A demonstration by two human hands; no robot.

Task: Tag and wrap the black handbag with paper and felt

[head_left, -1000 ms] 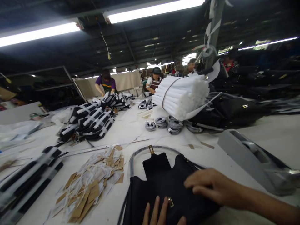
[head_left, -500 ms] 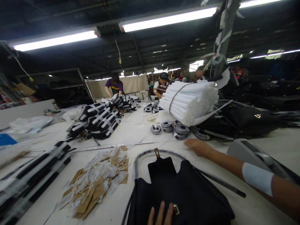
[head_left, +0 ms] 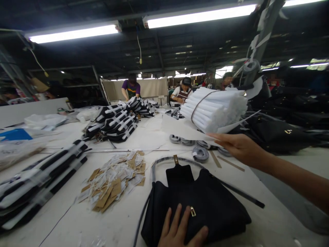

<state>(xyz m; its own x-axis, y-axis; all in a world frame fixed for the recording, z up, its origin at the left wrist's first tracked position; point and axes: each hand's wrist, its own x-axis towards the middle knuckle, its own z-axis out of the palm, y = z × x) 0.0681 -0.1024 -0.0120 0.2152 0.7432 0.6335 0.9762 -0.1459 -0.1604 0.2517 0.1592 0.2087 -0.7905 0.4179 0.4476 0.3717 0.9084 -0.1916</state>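
Observation:
A black handbag (head_left: 218, 202) lies on the table right in front of me, its flap (head_left: 180, 175) folded back with a gold metal piece at the end. Spread over the front of the bag is my left hand (head_left: 176, 228), fingers apart beside the gold clasp (head_left: 192, 211). My right hand (head_left: 239, 147) is raised off the tabletop on the right, pinching the edge of a thin white sheet (head_left: 180, 127) between thumb and fingers. The sheet slants out to the left, over several grey coiled straps. One grey coil (head_left: 200, 154) sits just below it.
Brown hang tags (head_left: 110, 192) with white strings are heaped left of the bag. Striped black-and-white wrapped pieces (head_left: 43, 181) lie at the left, with another pile (head_left: 115, 120) behind. A tied bundle of white rolls (head_left: 213, 106) stands beyond my right hand. Two people work across the table.
My right hand has risen from the tabletop and now holds a white sheet. Grey coils and brown strips lie differently. My left hand shows more fully on the bag; the view has shifted.

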